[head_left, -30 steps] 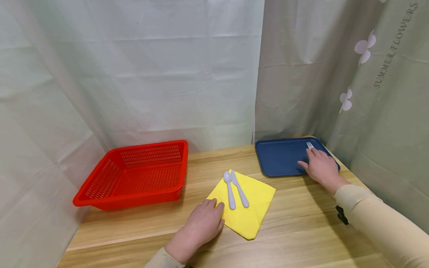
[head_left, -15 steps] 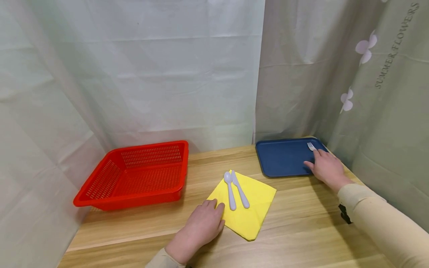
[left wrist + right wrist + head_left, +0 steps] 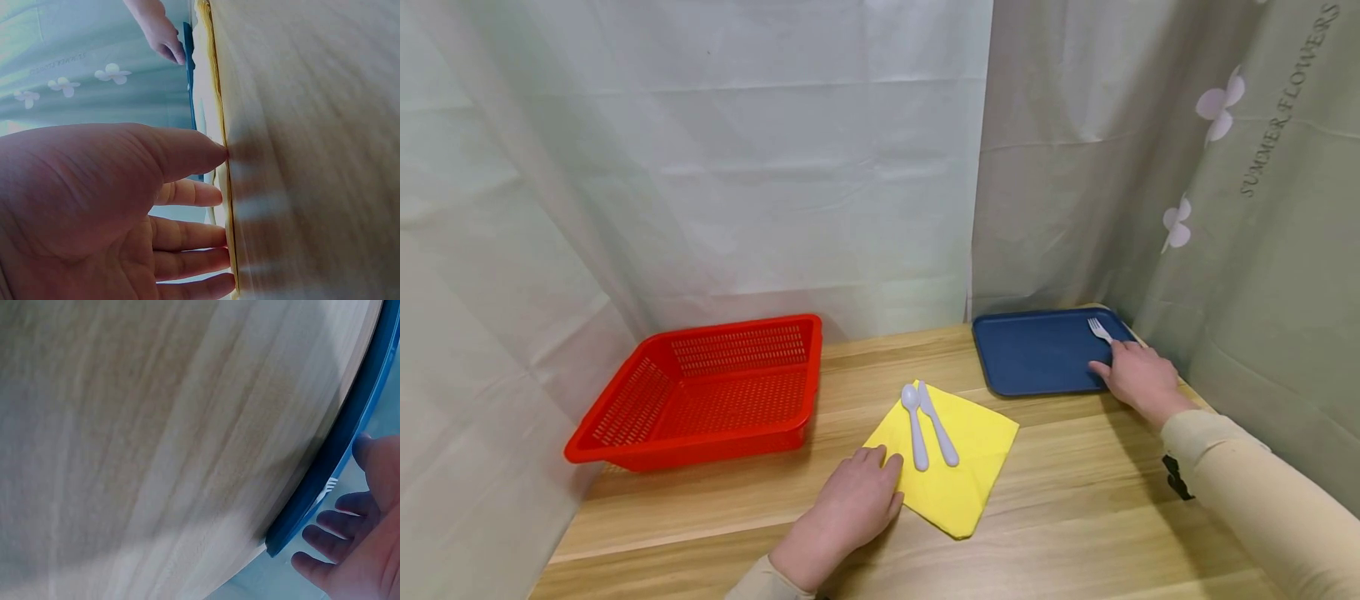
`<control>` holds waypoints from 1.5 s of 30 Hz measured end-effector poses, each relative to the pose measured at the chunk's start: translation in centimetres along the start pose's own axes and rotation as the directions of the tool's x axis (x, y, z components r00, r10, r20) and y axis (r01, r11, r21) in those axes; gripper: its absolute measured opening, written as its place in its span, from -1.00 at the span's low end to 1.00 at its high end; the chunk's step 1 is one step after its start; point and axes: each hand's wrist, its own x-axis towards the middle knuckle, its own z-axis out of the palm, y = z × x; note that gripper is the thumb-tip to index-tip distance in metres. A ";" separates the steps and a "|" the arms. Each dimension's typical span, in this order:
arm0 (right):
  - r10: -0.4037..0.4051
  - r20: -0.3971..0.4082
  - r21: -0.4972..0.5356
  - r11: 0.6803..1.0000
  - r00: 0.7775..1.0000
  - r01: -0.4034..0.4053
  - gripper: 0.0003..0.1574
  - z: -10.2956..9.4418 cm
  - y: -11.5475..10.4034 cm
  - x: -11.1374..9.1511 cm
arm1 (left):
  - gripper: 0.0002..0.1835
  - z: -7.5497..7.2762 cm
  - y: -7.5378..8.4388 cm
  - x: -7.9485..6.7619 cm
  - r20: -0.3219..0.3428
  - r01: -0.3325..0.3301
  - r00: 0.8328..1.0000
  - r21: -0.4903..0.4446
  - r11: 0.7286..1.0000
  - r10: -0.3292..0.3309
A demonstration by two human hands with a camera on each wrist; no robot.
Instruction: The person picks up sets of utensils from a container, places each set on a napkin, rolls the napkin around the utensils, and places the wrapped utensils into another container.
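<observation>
My left hand (image 3: pixel 860 502) rests its fingertips along the left edge of the folded yellow napkin (image 3: pixel 972 483); in the left wrist view the fingers are fairly straight. A light purple spoon (image 3: pixel 917 433) and a matching knife (image 3: pixel 942 433) lie on that napkin, side by side. Over the right end of the blue tray (image 3: pixel 1037 354) is my right hand (image 3: pixel 1141 377), beside a small pale fork (image 3: pixel 1099 329) on the tray. Its fingers hide the end of the fork's handle. In the right wrist view the fingers are spread loosely, thumb apart, with nothing gripped.
A red perforated basket (image 3: pixel 730 404) stands on the left of the wooden table (image 3: pixel 1037 533). Pale curtains (image 3: pixel 775 167) hang behind the table and along both sides, close to the tray and the basket.
My right hand has drawn back along the fork toward the tray's near right corner, so more of the fork shows. My left hand, the napkin, the spoon and the knife stay put.
</observation>
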 end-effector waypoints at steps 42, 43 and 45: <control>-0.002 -0.058 -0.015 1.000 0.998 0.001 -0.62 -0.4 1.2 0.1 | -0.55 -0.1 0.1 0.0 -0.013 0.005 1.000 0.011 1.000 -0.005; -0.006 -0.064 -0.010 1.000 0.998 0.006 -0.65 -0.5 1.2 0.1 | -0.55 -0.1 0.1 0.0 -0.011 0.006 1.000 0.009 1.000 -0.006; -0.014 -0.075 0.000 1.000 0.997 0.014 -0.70 -0.5 1.3 0.1 | -0.55 -0.1 0.1 0.0 -0.008 0.007 1.000 0.006 1.000 -0.007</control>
